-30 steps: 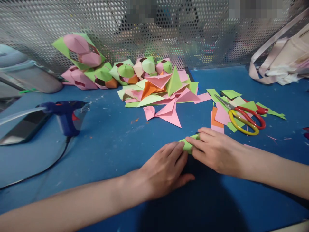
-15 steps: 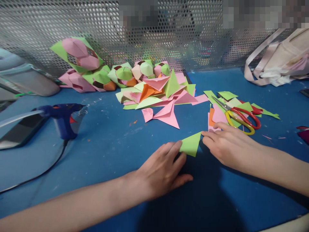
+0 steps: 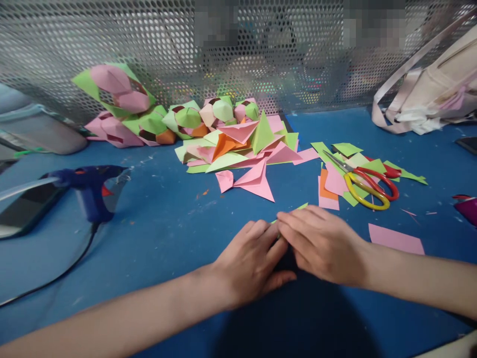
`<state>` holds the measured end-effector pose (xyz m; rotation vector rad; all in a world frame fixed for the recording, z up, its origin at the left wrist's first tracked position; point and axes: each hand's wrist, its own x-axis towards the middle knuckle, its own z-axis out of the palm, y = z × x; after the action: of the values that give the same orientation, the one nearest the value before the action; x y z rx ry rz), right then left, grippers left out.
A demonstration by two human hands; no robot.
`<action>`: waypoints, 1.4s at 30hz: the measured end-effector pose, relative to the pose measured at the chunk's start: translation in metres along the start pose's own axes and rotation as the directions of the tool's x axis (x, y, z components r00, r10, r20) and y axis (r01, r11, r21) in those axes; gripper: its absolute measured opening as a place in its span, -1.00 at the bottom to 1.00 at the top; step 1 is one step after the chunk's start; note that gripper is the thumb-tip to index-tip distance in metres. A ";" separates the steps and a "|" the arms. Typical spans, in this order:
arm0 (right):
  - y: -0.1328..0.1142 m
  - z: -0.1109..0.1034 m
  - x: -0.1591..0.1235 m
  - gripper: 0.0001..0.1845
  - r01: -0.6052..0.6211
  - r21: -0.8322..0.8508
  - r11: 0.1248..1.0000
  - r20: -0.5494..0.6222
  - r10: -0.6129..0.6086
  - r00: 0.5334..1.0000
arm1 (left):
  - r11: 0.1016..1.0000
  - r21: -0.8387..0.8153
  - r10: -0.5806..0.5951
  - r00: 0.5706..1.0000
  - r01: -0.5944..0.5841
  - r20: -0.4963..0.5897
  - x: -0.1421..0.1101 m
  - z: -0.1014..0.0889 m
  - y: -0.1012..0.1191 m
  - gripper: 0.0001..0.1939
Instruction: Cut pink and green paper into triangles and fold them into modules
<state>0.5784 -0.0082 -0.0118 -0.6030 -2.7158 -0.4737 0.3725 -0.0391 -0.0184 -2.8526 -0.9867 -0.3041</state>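
My left hand point(image 3: 253, 258) and my right hand point(image 3: 322, 241) lie together on the blue table point(image 3: 167, 228). Their fingers are stretched flat and meet over a folded green paper point(image 3: 302, 205). Only a thin green tip of the paper shows beyond my right fingers; the rest is hidden under the hands. Both hands press down on it rather than grip it.
Behind the hands lies a pile of folded pink, green and orange papers point(image 3: 242, 144). Glued paper shapes point(image 3: 122, 99) stand by the perforated metal wall. Red-and-yellow scissors point(image 3: 367, 181) rest on paper scraps at right, near a pink sheet point(image 3: 396, 239). A blue glue gun point(image 3: 89, 189) and a phone point(image 3: 22, 211) are at left, a bag point(image 3: 428, 94) at back right.
Half a second ago the green triangle lay open between my hands. My right hand has since moved left over it and now covers it, next to my left fingers.
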 end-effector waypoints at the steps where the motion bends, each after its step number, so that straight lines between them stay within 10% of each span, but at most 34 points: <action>1: -0.002 0.005 -0.001 -0.50 0.013 0.049 0.999 0.020 -0.014 1.000 | 1.000 -0.002 -0.001 1.000 0.001 0.000 0.000 0.001 0.000 -0.45; 17: 0.005 0.002 -0.013 -0.06 -0.150 -0.106 0.983 0.225 0.171 0.959 | 0.957 0.288 -0.013 0.997 0.035 -0.078 -0.018 -0.018 0.009 -0.57; 32: 0.021 0.009 0.003 -0.77 -0.131 0.342 0.931 -0.025 0.148 0.989 | 0.933 -0.334 -0.180 0.976 0.130 -0.124 0.001 0.000 -0.023 -0.84; 36: 0.016 0.010 0.009 -0.54 -0.295 0.584 0.756 -0.021 0.377 0.926 | 0.812 -0.507 -0.426 0.888 0.290 -0.173 0.009 -0.002 -0.024 -0.90; 42: 0.004 0.013 0.017 -0.22 -0.513 0.824 0.240 0.322 0.546 0.773 | 0.449 -0.779 -0.712 0.702 0.437 -0.016 0.014 -0.009 -0.018 -0.93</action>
<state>0.5628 0.0062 -0.0160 -1.0607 -2.0127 1.0866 0.3707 -0.0177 -0.0058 -2.6626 -2.1543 -1.5544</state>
